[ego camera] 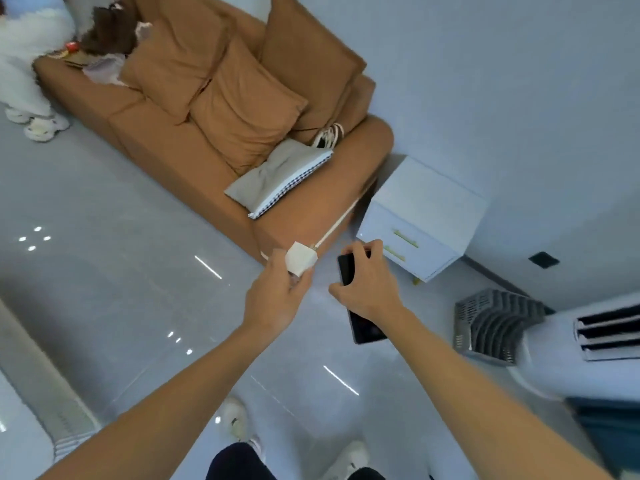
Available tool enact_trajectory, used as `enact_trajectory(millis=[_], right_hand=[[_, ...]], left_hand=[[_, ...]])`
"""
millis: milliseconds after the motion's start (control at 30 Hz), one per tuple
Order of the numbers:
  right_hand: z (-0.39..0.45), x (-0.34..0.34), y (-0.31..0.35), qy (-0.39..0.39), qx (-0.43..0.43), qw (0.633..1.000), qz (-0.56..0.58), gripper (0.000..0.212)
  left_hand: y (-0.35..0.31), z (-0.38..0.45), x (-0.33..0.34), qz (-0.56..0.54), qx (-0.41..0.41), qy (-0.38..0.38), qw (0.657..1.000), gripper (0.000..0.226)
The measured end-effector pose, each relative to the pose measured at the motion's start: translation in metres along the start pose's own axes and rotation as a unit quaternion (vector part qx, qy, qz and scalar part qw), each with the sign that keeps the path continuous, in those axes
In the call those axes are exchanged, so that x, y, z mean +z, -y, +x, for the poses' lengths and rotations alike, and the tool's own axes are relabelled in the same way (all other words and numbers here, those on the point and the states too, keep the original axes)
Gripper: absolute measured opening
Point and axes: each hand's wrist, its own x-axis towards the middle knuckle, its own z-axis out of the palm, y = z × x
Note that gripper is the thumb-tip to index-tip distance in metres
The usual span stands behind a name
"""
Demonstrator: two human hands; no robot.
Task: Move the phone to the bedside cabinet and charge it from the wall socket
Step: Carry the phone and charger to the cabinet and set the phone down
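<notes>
My right hand (pixel 369 284) grips a black phone (pixel 347 270), held over the floor with its dark screen up; its lower end shows below my wrist. My left hand (pixel 277 292) holds a white charger plug (pixel 300 261), and a white cable (pixel 334 227) runs from it up along the sofa's end. The white bedside cabinet (pixel 427 206), with two drawers and gold handles, stands just beyond the phone against the wall. A dark wall socket (pixel 543 259) sits low on the wall to the cabinet's right.
A brown sofa (pixel 194 157) with cushions and a grey pouch (pixel 277 176) fills the upper left. Another person in white sits at its far end. A white standing air conditioner (pixel 588 330) and a grey slotted rack (pixel 495 323) are at right. My feet show below.
</notes>
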Motion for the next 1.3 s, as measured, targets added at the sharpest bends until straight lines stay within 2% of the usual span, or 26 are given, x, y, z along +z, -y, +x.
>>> enact_trajectory(millis=[167,333,600,900,1100,1300], right_hand=[[-0.01,-0.079,-0.108,-0.045,0.068,0.997,0.01,0.055],[0.009,-0.125,-0.184,-0.077,0.131,0.988,0.025,0.054],[0.117,-0.151,-0.293,-0.095,0.213,0.971,0.059,0.055],[0.3,-0.134,-0.414,-0.077,0.306,0.946,0.071,0.054],[0.397,-0.103,-0.49,-0.057,0.33,0.938,0.089,0.053],[0.483,-0.032,-0.582,-0.053,0.347,0.93,0.109,0.054]], left_hand=[[-0.108,0.02,0.075,-0.008,0.071,0.039,0.997,0.035],[-0.188,0.055,0.131,-0.01,0.118,0.086,0.989,0.035],[-0.265,0.169,0.246,-0.009,0.155,0.136,0.978,0.037],[-0.281,0.345,0.385,0.007,0.11,0.222,0.969,0.037],[-0.259,0.412,0.468,0.014,0.099,0.248,0.964,0.034],[-0.217,0.462,0.559,0.011,0.118,0.24,0.964,0.034]])
